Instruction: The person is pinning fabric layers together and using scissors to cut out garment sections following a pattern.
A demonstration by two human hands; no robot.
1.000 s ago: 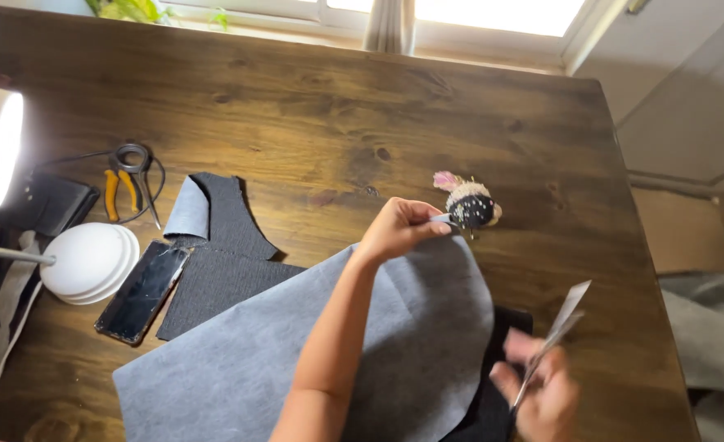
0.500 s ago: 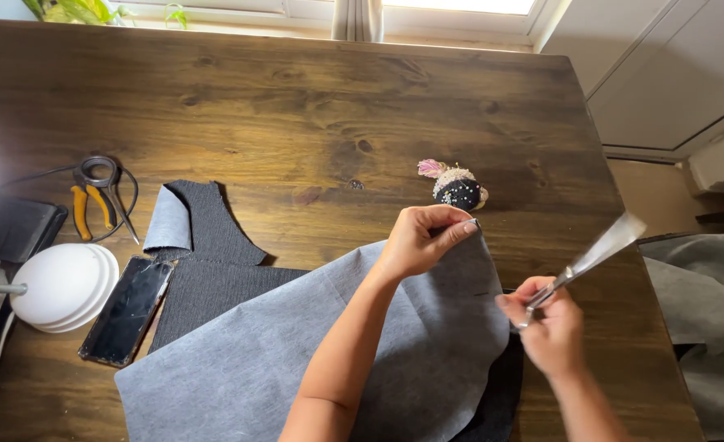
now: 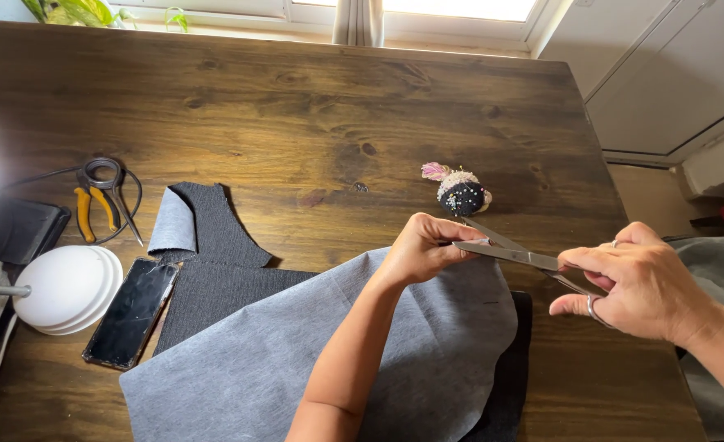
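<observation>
— Steel scissors (image 3: 509, 252), blades slightly parted, sit in the right hand (image 3: 640, 286) at the right of the frame, fingers through the handles and clasped around them.

— And the left hand (image 3: 423, 245)?

— Centre of the frame, pinching the upper edge of the light grey fabric (image 3: 313, 368), right where the blade tips meet it. The hand is closed on that edge.

— Where does the fabric lie?

— It spreads across the lower middle of the frame on the wooden tabletop (image 3: 296, 106), over a darker grey knit piece (image 3: 214, 262) that shows at its left and lower right.

— What sits just beyond the hands?

— A small dark pincushion (image 3: 462, 195) with a pink tuft, just above the blades.

— And further out?

— At the left edge, a black phone (image 3: 131, 311) beside a stack of white bowl-shaped pieces (image 3: 67, 288). Above them, orange-handled pliers (image 3: 92, 209) and small black scissors (image 3: 108, 184). Plant leaves (image 3: 75, 11) show at the upper left.
</observation>
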